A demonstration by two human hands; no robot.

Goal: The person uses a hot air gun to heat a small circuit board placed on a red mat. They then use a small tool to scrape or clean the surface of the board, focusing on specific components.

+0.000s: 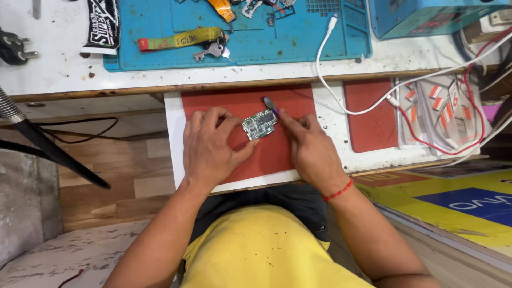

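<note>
Yellow shirt [266,250] nearest the lens; forearms reaching out over a pull-out shelf [173,138], white with a red mat [234,106] on it; red thread bracelet [338,192] at the right wrist.

Left hand [208,149] flat-fingered over the mat, thumb and fingertips pinching the near and left edges of a small green circuit board [260,124]; board tilted, near the middle of the mat, slightly toward its far edge. Right hand [306,144] clenched round a thin dark-tipped tool [269,103]; tip just beyond the board's far right corner; contact with the board not clear.

Risks, as judgement: grip only at the board's edges, so a push from the tool could pivot or flick it off the mat toward the shelf's front edge; tip slipping across the face could scrape small parts.

Right of the mat: second red mat [373,114], white cable [341,101], red wire [426,138], tray of small white and orange strips [437,106]; loose loops near enough to snag a moving wrist.

Farther, on the upper worktop: blue silicone mat [160,32] carrying a yellow-green strap [181,39] with keys [210,50]; black plug [13,48] at the left edge; teal box [426,16] at the far right corner.
</note>
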